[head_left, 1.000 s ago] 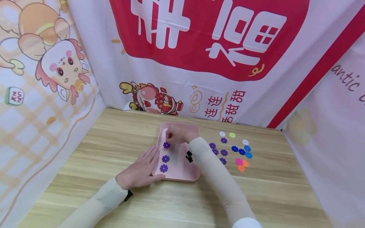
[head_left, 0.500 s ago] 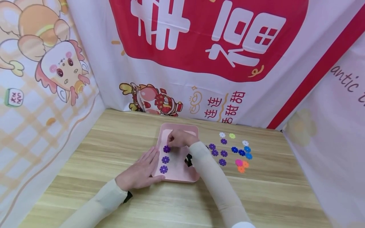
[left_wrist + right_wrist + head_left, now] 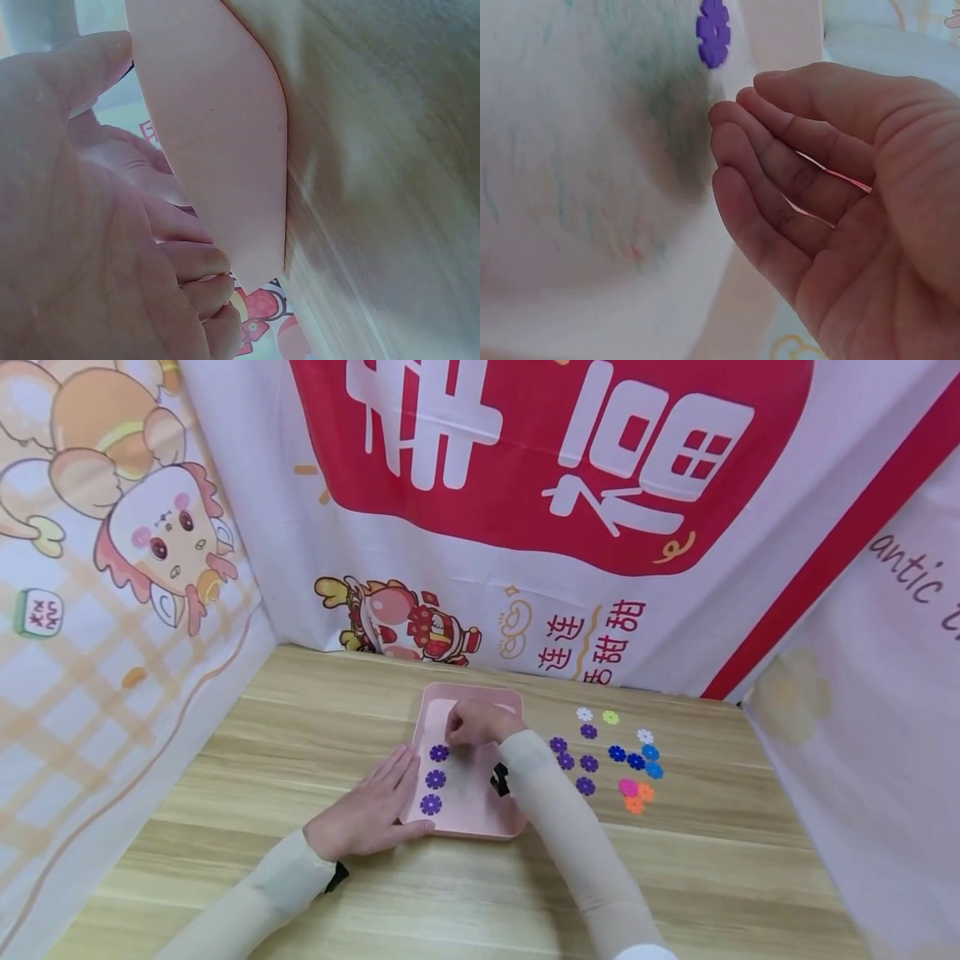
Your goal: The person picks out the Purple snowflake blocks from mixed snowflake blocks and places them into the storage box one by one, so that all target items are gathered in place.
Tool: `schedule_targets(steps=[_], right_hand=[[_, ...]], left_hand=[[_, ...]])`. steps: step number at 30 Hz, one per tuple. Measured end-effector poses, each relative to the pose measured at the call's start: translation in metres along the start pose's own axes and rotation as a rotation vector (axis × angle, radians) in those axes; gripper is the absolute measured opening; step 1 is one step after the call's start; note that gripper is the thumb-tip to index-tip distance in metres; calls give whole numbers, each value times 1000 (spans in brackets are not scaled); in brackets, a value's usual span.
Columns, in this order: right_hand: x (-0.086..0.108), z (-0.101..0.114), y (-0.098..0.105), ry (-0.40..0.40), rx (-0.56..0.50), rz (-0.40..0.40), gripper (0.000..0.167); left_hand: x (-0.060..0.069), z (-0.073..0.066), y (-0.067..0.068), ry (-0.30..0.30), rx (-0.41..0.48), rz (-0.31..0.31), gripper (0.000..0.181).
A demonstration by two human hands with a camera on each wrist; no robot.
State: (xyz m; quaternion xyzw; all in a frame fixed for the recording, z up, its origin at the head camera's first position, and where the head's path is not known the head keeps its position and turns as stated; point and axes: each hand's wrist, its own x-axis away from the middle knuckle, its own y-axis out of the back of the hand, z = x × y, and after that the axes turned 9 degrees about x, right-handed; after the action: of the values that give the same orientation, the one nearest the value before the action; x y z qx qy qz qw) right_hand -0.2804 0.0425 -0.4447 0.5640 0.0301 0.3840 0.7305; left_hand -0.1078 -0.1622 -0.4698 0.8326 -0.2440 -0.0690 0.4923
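In the head view, a pink tray (image 3: 476, 806) lies on the wooden table with three purple snowflake discs in a column along its left side. My left hand (image 3: 367, 814) rests on the tray's left rim with its fingers extended. The left wrist view has the thumb and fingertips at the tray wall (image 3: 217, 142). Over the inside of the tray is my right hand (image 3: 483, 722), just right of the farthest purple disc (image 3: 438, 752) and apart from it. Its fingers (image 3: 739, 202) are loosely bent and hold nothing. One purple disc (image 3: 714, 34) shows beyond the fingertips in the right wrist view.
Right of the tray lie several more purple discs (image 3: 589, 764). Farther right are dark blue (image 3: 617, 753), light blue (image 3: 655, 770), orange (image 3: 634, 805), pink (image 3: 628, 787), white (image 3: 645, 737) and yellow-green (image 3: 611, 717) discs. Printed cloths (image 3: 510, 552) hang behind and at both sides.
The farthest purple disc has shifted slightly toward me into the column. My right hand has let go of it and moved a little right. The left hand stays on the rim.
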Motion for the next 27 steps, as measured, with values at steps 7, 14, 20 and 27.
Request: schedule_targets(steps=[7, 14, 20, 27], right_hand=[[18, -3, 25, 10, 151, -57, 17], [40, -18, 52, 25, 179, -76, 18], [56, -36, 58, 29, 248, -86, 19], [71, -62, 51, 36, 258, -94, 22]], left_hand=[[-1, -1, 0, 5, 2, -4, 102], [-1, -1, 0, 13, 5, -2, 101], [0, 1, -2, 1, -4, -11, 100], [1, 0, -3, -4, -3, -19, 100]])
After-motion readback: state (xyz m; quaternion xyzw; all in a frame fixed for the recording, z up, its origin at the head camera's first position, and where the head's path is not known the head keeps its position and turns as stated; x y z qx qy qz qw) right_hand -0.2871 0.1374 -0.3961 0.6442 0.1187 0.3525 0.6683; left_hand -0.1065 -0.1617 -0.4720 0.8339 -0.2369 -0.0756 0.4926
